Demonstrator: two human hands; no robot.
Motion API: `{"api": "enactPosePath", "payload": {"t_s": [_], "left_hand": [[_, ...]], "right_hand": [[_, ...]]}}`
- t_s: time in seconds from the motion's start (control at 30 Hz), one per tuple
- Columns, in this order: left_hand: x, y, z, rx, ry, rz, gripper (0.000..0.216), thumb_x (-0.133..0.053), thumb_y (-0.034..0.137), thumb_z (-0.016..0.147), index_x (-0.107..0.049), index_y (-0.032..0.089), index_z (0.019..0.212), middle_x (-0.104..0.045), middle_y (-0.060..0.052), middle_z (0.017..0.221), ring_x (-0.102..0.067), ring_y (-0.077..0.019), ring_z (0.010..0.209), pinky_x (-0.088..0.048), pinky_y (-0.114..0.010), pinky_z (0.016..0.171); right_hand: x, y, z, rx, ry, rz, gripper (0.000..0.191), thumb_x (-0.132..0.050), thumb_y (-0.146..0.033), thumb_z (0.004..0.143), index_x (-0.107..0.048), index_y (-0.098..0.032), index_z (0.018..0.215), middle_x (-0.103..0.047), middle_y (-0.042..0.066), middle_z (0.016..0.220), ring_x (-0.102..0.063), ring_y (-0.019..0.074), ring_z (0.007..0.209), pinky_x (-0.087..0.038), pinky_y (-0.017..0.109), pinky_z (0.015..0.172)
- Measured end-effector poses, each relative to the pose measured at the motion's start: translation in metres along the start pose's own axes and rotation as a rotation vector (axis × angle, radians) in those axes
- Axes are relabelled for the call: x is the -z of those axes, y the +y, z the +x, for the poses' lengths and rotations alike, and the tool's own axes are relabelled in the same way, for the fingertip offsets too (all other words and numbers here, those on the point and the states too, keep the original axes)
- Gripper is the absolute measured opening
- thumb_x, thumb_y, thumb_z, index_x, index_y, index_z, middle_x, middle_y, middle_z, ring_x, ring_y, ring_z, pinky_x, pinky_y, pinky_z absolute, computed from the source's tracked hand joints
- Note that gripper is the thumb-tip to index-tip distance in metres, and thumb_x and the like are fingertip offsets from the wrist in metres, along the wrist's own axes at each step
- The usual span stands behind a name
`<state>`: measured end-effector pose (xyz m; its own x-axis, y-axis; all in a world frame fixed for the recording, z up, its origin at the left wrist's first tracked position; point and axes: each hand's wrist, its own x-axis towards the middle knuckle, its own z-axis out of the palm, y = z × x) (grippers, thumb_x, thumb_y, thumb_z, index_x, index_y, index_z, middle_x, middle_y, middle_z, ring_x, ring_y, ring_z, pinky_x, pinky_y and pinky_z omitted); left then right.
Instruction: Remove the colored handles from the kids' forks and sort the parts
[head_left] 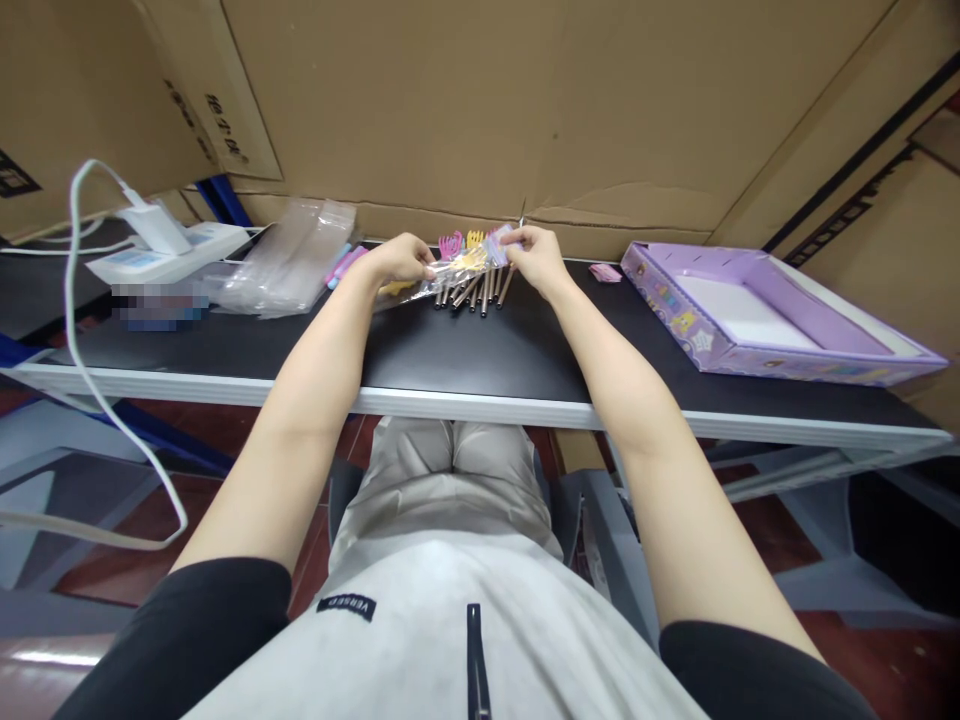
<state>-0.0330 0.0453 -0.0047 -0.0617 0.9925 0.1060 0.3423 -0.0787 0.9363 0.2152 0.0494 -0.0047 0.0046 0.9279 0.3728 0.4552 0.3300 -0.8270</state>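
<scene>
A clear plastic bag point(442, 278) with something yellow in it stretches between my hands, above the table. My left hand point(403, 258) is closed on its left part, thumb against the fingers. My right hand point(534, 255) pinches the bag's right end, where a small purple card point(498, 246) shows. Just behind and under the bag lies a bunch of pens point(486, 297) with metallic-looking barrels, black ends, and pink and yellow tops. The bag hides part of them. To the left of my left hand are pink and blue items point(345, 265), their kind unclear.
On the left lie a stack of clear bags point(289, 262), a white power strip point(169, 255) with a plugged-in charger, and a blurred-out item point(161, 308). Its white cable point(75, 330) hangs over the table edge. A purple box point(780, 362) and small pink packet point(605, 272) lie right. Cardboard point(480, 110) stands behind.
</scene>
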Motion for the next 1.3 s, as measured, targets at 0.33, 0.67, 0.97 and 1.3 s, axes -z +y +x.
{"api": "enactPosePath", "payload": {"t_s": [0.33, 0.67, 0.97, 1.3], "left_hand": [[-0.002, 0.029, -0.014, -0.087, 0.386, -0.547, 0.03, -0.075, 0.003, 0.075, -0.053, 0.022, 0.069, -0.058, 0.0, 0.066, -0.069, -0.02, 0.083, -0.058, -0.025, 0.073], [-0.024, 0.02, -0.017, 0.071, 0.386, -0.738, 0.039, -0.08, 0.004, 0.075, -0.047, 0.024, 0.079, -0.064, -0.001, 0.076, -0.074, -0.0234, 0.09, -0.065, -0.034, 0.082], [-0.034, 0.014, -0.012, 0.114, 0.279, -0.837, 0.029, -0.071, -0.002, 0.083, -0.054, 0.019, 0.074, -0.062, 0.0, 0.068, -0.071, -0.016, 0.079, -0.066, -0.032, 0.09], [-0.041, 0.006, -0.008, 0.125, 0.189, -0.832, 0.029, -0.075, 0.0, 0.087, -0.056, 0.018, 0.076, -0.062, 0.003, 0.065, -0.068, -0.0112, 0.07, -0.065, -0.026, 0.088]], "right_hand": [[0.001, -0.018, -0.004, 0.264, -0.038, -0.181, 0.064, -0.068, -0.026, 0.094, -0.059, -0.022, 0.157, -0.047, 0.015, 0.166, -0.068, 0.0274, 0.129, -0.051, 0.04, 0.115], [-0.019, -0.03, -0.028, 0.448, -0.241, -0.294, 0.053, -0.079, -0.053, 0.093, -0.073, -0.021, 0.135, -0.064, 0.015, 0.145, -0.056, 0.0341, 0.14, -0.043, 0.049, 0.123], [-0.021, -0.03, -0.032, 0.374, -0.296, -0.344, 0.048, -0.074, -0.04, 0.098, -0.071, -0.025, 0.144, -0.069, 0.011, 0.147, -0.058, 0.0328, 0.142, -0.037, 0.052, 0.127], [-0.028, -0.019, -0.024, 0.43, -0.239, -0.413, 0.051, -0.059, -0.046, 0.107, -0.065, -0.017, 0.148, -0.062, 0.02, 0.152, -0.053, 0.0344, 0.147, -0.035, 0.052, 0.13]]}}
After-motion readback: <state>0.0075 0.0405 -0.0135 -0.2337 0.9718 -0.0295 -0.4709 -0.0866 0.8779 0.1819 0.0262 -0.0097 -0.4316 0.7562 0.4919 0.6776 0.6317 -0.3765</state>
